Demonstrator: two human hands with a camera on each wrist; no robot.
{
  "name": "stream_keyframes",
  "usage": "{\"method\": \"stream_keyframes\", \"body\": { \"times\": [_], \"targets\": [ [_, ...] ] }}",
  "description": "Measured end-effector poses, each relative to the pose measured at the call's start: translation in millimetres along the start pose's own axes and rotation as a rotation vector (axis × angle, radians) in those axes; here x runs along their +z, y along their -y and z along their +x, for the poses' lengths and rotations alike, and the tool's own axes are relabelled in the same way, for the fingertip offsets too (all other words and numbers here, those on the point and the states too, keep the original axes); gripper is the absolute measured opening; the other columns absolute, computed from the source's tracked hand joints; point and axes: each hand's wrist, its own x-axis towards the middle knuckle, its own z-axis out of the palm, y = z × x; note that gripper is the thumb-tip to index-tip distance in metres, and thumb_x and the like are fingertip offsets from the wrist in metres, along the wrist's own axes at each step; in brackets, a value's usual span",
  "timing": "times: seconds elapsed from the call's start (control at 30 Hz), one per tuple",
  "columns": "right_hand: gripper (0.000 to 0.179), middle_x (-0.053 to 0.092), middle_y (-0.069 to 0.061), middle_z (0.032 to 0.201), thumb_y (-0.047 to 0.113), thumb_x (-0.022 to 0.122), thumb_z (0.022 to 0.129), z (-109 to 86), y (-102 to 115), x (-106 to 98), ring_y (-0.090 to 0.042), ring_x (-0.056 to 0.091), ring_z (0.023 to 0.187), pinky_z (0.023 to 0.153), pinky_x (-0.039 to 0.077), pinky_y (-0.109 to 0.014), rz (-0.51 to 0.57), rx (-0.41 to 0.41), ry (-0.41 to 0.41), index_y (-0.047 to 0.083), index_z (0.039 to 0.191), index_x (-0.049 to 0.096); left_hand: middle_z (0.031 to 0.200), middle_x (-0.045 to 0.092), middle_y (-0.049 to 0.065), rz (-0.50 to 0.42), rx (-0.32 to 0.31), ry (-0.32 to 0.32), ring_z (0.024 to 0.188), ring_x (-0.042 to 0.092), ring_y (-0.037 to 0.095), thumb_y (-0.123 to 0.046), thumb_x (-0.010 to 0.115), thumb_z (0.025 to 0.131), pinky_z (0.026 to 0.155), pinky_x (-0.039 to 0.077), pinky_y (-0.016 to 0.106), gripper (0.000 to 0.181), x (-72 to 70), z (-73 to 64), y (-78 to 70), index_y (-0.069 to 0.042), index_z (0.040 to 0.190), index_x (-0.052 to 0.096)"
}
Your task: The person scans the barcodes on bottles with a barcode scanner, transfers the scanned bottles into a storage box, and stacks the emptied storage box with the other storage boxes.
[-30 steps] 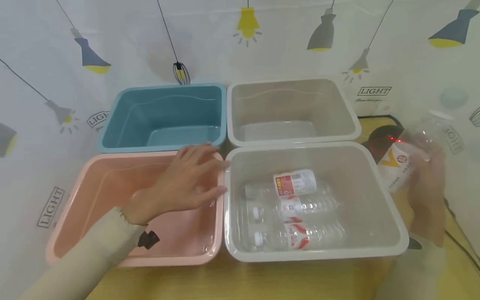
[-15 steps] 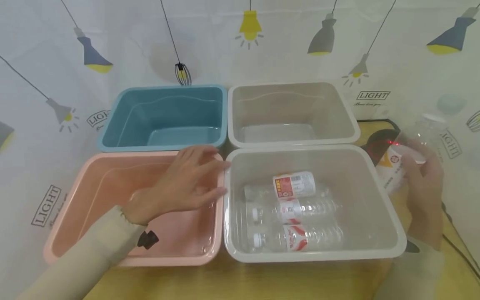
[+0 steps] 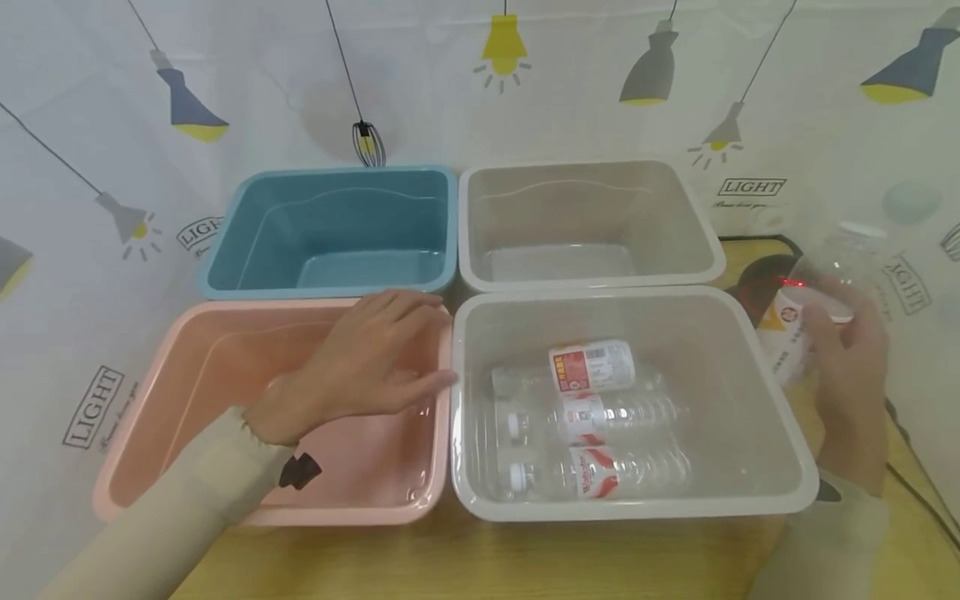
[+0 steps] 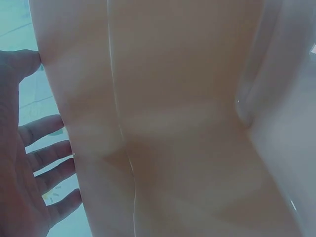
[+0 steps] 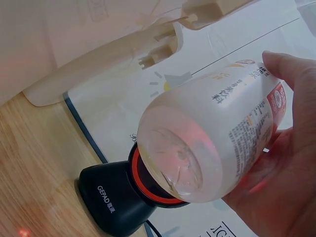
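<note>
My right hand (image 3: 855,358) grips a clear plastic bottle (image 3: 780,342) with a white and orange label, cap end up and tilted. In the right wrist view the bottle's base (image 5: 175,160) faces a black scanner (image 5: 111,197) with an orange ring, and red light falls on it. Behind the bottle in the head view, the scanner (image 3: 761,279) is partly hidden. My left hand (image 3: 360,358) lies over the inner side of the pink bin (image 3: 180,358). Its fingers (image 4: 44,129) are spread and reach the bin's edge in the left wrist view.
A white bin (image 3: 780,442) beside the pink one holds several clear bottles (image 3: 630,467) on their sides. Behind stand a blue bin (image 3: 330,292) and a beige bin (image 3: 592,283). Black cables (image 3: 918,492) run along the right side of the wooden table (image 3: 525,558).
The bottle has turned slightly in my right hand, so less of its orange mark shows, and it sits a little lower. My left hand has stayed in place.
</note>
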Motion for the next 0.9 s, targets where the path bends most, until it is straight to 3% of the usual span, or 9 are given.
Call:
{"method": "stream_keyframes", "body": {
  "times": [0.13,0.33,0.53,0.73,0.9],
  "targets": [
    [0.044,0.057,0.010,0.120,0.022,0.060,0.106,-0.6,1.2,0.7,-0.008,0.059,0.091,0.061,0.051,-0.011,0.000,0.013,-0.003,0.024,0.150,0.055,0.150,0.060,0.004,0.002,-0.008,0.009,0.143,0.053,0.026,-0.065,0.065,0.094,0.124,0.042,0.052,0.063,-1.1,-0.2,0.0,-0.019,0.138,0.065],
    [0.048,0.054,0.006,0.119,0.020,0.060,0.105,1.1,-2.7,0.4,-0.006,0.061,0.085,0.060,0.051,-0.011,0.060,0.029,-0.031,0.024,0.152,0.051,0.150,0.059,0.005,-0.013,-0.006,0.003,0.143,0.051,0.028,-0.062,0.067,0.094,0.124,0.039,0.054,0.057,-1.0,-1.5,-0.2,-0.021,0.134,0.067],
    [0.053,0.051,0.014,0.120,0.025,0.055,0.108,3.3,5.6,-0.3,0.000,0.062,0.087,0.063,0.053,-0.009,-0.124,0.053,-0.032,0.029,0.159,0.042,0.147,0.062,0.007,-0.025,0.015,-0.038,0.141,0.054,0.029,-0.057,0.070,0.093,0.121,0.043,0.056,0.056,-0.8,-0.8,0.4,-0.019,0.134,0.070],
    [0.053,0.049,0.012,0.134,0.014,0.056,0.105,2.4,5.8,6.0,-0.002,0.060,0.093,0.065,0.054,-0.008,-0.103,-0.036,-0.054,0.025,0.156,0.048,0.144,0.063,0.006,-0.028,0.020,-0.054,0.139,0.055,0.028,-0.057,0.071,0.093,0.117,0.047,0.055,0.054,-1.6,-2.3,1.1,-0.021,0.133,0.071],
    [0.053,0.053,0.019,0.119,0.022,0.054,0.108,1.0,7.1,3.0,0.004,0.063,0.082,0.062,0.055,-0.008,-0.233,-0.023,-0.054,0.030,0.160,0.042,0.142,0.064,0.005,-0.031,0.038,-0.070,0.137,0.056,0.027,-0.056,0.071,0.093,0.116,0.048,0.052,0.052,-1.1,-0.9,2.0,-0.021,0.132,0.072]
  ]
}}
